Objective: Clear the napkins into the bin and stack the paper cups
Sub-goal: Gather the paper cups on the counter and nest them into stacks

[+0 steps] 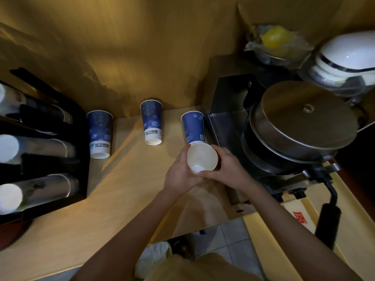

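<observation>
Dim, warm-toned kitchen view with wide-angle bending at the edges

Yellowish light falls from above and somewhat left, leaving the tabletop (113, 191) patchily lit with soft shadows beside the cups and under the forearms. Bright glare blows out the white bowls (345, 57) at upper right and the cup ends in the dark rack (40, 151) at left. Corners smear and curve; detail is soft overall.

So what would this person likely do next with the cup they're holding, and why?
Probably lower the held cup, gripped by the left hand and right hand, onto the nearest blue cup right behind it. Three blue cups stand separately on the counter, so stacking has barely begun, and no napkins show there.
</observation>
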The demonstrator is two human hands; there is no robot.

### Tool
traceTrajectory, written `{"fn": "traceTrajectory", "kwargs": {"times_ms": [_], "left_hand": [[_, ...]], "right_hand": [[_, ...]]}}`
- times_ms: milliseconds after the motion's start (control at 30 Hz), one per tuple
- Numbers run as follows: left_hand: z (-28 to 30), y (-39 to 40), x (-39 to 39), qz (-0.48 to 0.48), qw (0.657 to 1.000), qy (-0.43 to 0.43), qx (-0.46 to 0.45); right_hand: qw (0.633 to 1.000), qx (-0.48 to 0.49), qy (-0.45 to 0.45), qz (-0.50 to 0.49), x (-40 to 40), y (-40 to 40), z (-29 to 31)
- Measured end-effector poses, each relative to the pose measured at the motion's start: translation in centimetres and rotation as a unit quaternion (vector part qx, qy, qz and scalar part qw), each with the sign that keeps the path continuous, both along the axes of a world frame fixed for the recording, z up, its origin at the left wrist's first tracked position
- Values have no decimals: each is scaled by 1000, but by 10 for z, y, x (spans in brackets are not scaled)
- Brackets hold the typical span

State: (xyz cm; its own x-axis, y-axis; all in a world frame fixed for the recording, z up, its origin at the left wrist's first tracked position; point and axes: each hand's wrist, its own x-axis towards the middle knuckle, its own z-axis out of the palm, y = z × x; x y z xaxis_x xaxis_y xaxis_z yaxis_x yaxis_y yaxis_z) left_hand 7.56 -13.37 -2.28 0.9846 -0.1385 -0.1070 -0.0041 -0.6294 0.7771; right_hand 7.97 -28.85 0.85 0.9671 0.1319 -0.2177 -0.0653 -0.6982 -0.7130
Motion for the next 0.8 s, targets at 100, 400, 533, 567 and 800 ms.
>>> {"fn": "traceTrajectory", "kwargs": {"times_ms": [100, 400, 533, 567, 800], "left_hand": [[0, 0, -2, -2, 1000, 10, -2], [21, 13, 2, -91, 982, 12, 163], [38, 44, 11, -110, 952, -24, 286], [42, 54, 15, -93, 948, -34, 302], [54, 141, 63, 32, 923, -53, 379]], "right_hand": [[1000, -17, 11, 12, 7, -1, 9], [985, -159, -23, 70, 43, 16, 29], [975, -183, -42, 115, 65, 32, 38], [974, -186, -53, 121, 71, 38, 40], [950, -228, -137, 166, 127, 88, 48]]}}
